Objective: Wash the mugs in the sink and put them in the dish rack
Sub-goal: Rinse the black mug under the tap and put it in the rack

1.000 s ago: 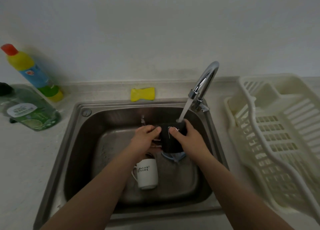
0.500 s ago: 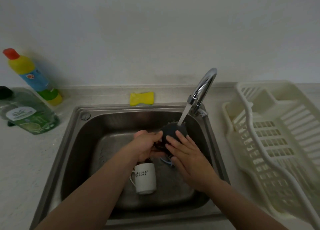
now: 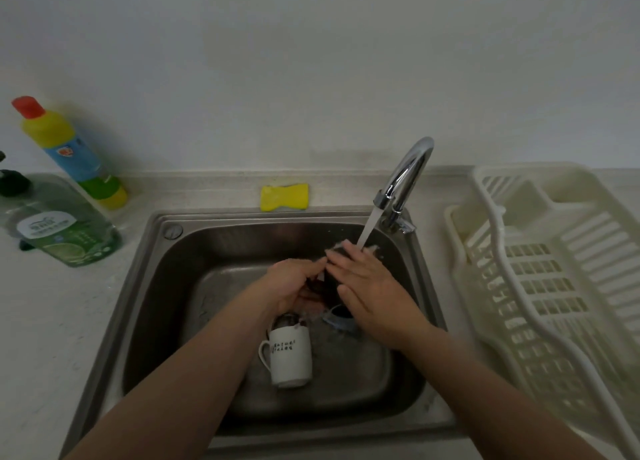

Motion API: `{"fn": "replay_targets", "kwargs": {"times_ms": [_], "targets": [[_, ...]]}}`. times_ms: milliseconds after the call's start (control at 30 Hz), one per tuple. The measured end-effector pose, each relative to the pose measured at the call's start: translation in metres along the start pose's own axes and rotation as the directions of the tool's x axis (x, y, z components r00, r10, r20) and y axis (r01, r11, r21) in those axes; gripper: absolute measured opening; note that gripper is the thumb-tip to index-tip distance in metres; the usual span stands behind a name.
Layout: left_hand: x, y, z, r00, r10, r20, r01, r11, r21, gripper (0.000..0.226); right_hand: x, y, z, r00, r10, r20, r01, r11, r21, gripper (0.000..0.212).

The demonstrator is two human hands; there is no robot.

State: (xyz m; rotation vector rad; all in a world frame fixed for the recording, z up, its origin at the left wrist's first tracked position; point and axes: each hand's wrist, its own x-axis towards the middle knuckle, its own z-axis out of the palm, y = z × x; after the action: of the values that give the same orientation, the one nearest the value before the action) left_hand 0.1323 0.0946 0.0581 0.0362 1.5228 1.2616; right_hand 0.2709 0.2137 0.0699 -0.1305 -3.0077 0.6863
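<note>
Presently you hold the dark mug (image 3: 330, 279) under the tap stream (image 3: 369, 227) above the sink (image 3: 207, 248): left hand (image 3: 294, 283) fingers curled round its side, right hand (image 3: 367, 283) fingers flat on it. Wet, rigid and likely breakable, it will slip; grip the body or handle. The white mug (image 3: 289, 355) lies below.
</note>
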Motion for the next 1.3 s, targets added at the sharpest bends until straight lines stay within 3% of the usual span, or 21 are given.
{"fn": "replay_targets", "kwargs": {"times_ms": [100, 200, 267, 400, 533, 667, 833, 967, 1133, 1233, 1300], "targets": [[0.001, 0.001, -0.005, 0.999, 0.027, 0.027, -0.026, 0.999, -0.036, 0.033, -0.027, -0.005, 0.008, 0.995, -0.066, 0.068, 0.067, 0.998, -0.012, 0.054], [0.0, 0.001, -0.002, 0.999, 0.036, 0.002, -0.036, 0.999, -0.04, 0.035, -0.008, 0.004, 0.008, 0.987, 0.151, -0.063, -0.135, 0.968, 0.212, 0.051], [0.0, 0.003, 0.0, 0.999, 0.027, -0.036, -0.03, 0.996, -0.085, 0.026, -0.004, -0.001, 0.012, 0.955, 0.291, -0.066, -0.25, 0.902, 0.352, 0.053], [0.0, -0.001, -0.006, 0.999, 0.04, -0.034, -0.042, 0.997, -0.058, 0.023, -0.031, -0.016, 0.025, 0.959, 0.282, -0.009, -0.257, 0.886, 0.386, 0.059], [-0.004, -0.003, 0.003, 0.994, 0.104, -0.027, -0.105, 0.994, -0.034, 0.023, -0.001, -0.006, 0.013, 0.837, 0.547, 0.037, -0.458, 0.66, 0.595, 0.065], [-0.005, -0.001, 0.002, 0.977, 0.214, -0.013, -0.214, 0.977, -0.021, 0.02, -0.026, -0.022, 0.018, 0.892, 0.446, -0.069, -0.381, 0.826, 0.415, 0.068], [-0.004, -0.004, 0.007, 0.972, 0.225, -0.073, -0.23, 0.971, -0.066, 0.024, -0.004, -0.015, 0.011, 0.899, 0.395, -0.188, -0.337, 0.9, 0.277, 0.065], [-0.002, -0.005, -0.003, 0.981, 0.19, -0.038, -0.192, 0.979, -0.07, 0.024, -0.032, -0.025, 0.029, 0.982, 0.159, -0.097, -0.17, 0.978, -0.117, 0.062], [-0.001, -0.008, -0.001, 0.987, 0.15, -0.051, -0.151, 0.988, -0.023, 0.031, 0.004, -0.014, 0.017, 0.989, 0.126, -0.076, -0.138, 0.972, -0.191, 0.06], [0.003, -0.013, -0.011, 0.994, 0.1, -0.047, -0.101, 0.995, -0.012, 0.035, -0.02, -0.011, 0.03, 0.999, -0.032, 0.011, 0.034, 0.93, -0.367, 0.051], [0.002, -0.017, -0.012, 0.995, 0.088, -0.043, -0.087, 0.996, 0.012, 0.042, -0.018, -0.001, 0.025, 0.997, -0.047, 0.059, 0.063, 0.949, -0.309, 0.052]]}}
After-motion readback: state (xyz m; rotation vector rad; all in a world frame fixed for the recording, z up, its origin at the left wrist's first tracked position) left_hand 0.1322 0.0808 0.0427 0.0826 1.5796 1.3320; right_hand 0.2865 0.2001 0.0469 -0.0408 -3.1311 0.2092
